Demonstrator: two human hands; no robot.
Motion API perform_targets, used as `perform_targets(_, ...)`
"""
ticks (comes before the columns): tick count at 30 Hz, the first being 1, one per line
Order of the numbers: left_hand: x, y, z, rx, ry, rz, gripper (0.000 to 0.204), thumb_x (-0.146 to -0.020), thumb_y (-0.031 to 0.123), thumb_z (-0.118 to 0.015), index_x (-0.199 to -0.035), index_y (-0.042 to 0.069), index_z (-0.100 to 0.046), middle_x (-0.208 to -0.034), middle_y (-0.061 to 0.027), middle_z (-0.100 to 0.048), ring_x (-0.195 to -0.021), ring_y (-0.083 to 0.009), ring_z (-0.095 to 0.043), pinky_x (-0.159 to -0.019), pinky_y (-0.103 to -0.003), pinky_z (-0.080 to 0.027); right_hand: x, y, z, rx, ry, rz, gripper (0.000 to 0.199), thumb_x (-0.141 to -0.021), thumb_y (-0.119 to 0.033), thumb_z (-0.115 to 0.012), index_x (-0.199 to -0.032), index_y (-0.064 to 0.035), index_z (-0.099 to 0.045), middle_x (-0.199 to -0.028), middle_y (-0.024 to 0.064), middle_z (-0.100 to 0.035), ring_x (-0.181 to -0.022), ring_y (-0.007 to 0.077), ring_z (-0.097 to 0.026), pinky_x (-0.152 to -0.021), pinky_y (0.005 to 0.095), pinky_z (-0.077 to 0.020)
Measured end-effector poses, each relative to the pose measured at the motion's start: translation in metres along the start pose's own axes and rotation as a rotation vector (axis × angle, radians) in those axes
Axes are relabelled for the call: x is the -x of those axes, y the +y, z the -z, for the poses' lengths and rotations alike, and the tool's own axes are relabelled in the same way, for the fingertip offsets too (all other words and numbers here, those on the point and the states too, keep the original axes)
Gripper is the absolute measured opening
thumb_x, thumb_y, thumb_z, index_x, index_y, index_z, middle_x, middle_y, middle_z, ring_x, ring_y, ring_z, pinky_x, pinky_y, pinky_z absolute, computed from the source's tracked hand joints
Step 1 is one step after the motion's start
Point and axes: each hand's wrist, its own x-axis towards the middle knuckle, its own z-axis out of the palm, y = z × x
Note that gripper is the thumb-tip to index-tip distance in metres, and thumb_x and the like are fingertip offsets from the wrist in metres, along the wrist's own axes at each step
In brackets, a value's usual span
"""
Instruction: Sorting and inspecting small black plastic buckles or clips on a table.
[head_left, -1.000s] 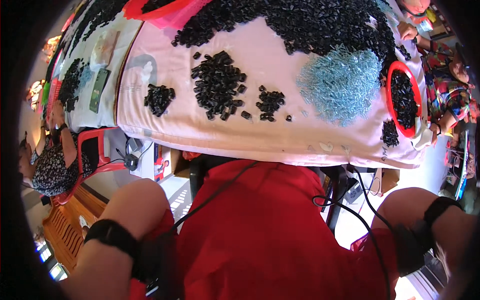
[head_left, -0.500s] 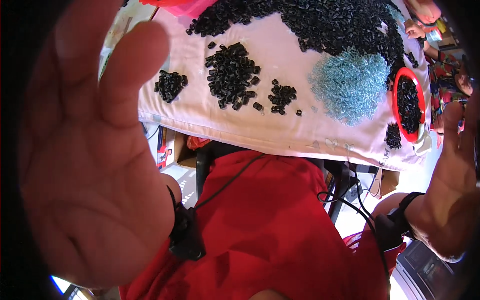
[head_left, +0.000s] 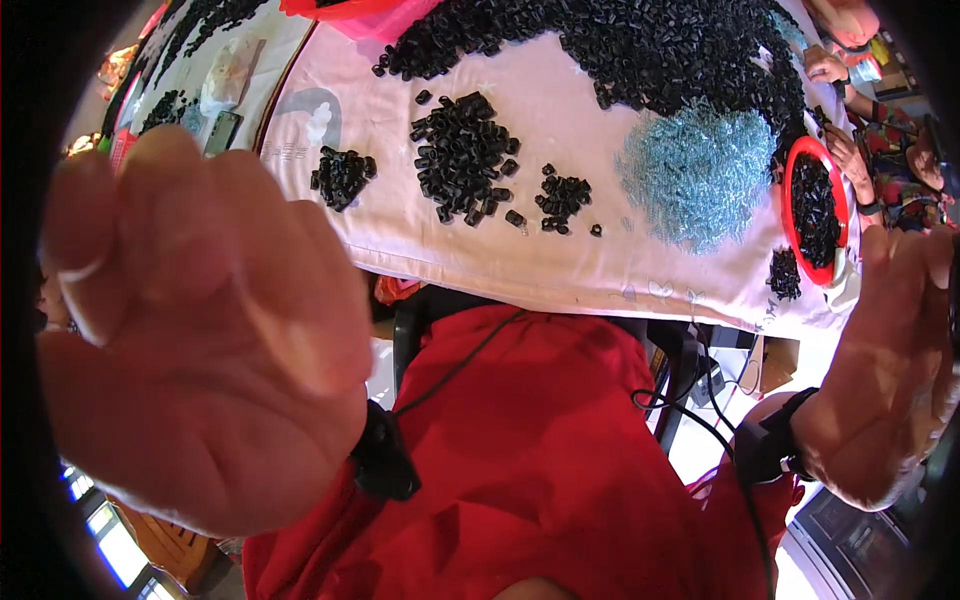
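Note:
My left hand [head_left: 205,370] is raised close to the camera, palm showing, with its fingers bent forward and nothing in the palm. At the right rim my right hand [head_left: 880,370] is up with its palm in view and fingers extended, holding nothing I can see. Both wrists wear black straps; a black box-shaped device [head_left: 385,455] sits at the left one. Beyond the hands, a table with a pale pink cloth [head_left: 450,265] bears small piles of black plastic pieces [head_left: 465,160] and a heap of tiny light-blue translucent pieces [head_left: 700,175]. Neither hand touches them.
A large mound of black pieces [head_left: 690,50] covers the far side. An oval red-rimmed tray [head_left: 845,215] of black parts stands at the right edge. Another person's hand [head_left: 848,155] is beside it. Black cables [head_left: 720,420] hang near my lap.
My left hand has turned and its fingers have bent forward, uncovering a second table at the far left. My right hand has shifted slightly. Another person's hand has come beside the red-rimmed tray.

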Motion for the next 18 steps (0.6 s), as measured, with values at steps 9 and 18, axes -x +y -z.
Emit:
perform_targets(9,0.016,-0.05,0.01,-0.309,-0.14,0.351,0.021,-0.102,0.025,-0.06,-0.101,0.004,-0.062,-0.086,-0.0022,-0.057,-0.064,-0.0109,-0.052,-0.059,-0.023,-0.043,-0.048,0.057,-0.102,0.326,1.124,-0.238,0.025,-0.095,0.003,-0.061,-0.12,0.0029,-0.066,-0.111,0.0138,-0.066,-0.089,0.0216,-0.068,-0.076,0.0292,-0.0543)
perform_targets(18,0.01,-0.052,0.011,-0.317,0.139,0.156,0.024,-0.099,0.009,-0.056,-0.121,0.0,-0.062,-0.104,-0.009,-0.066,-0.068,-0.0103,-0.062,-0.061,-0.027,-0.053,-0.009,0.099,-0.089,0.647,1.087,-0.375,0.027,-0.101,-0.012,-0.055,-0.119,0.0021,-0.069,-0.112,0.0131,-0.069,-0.085,0.0203,-0.066,-0.092,0.037,-0.0512)
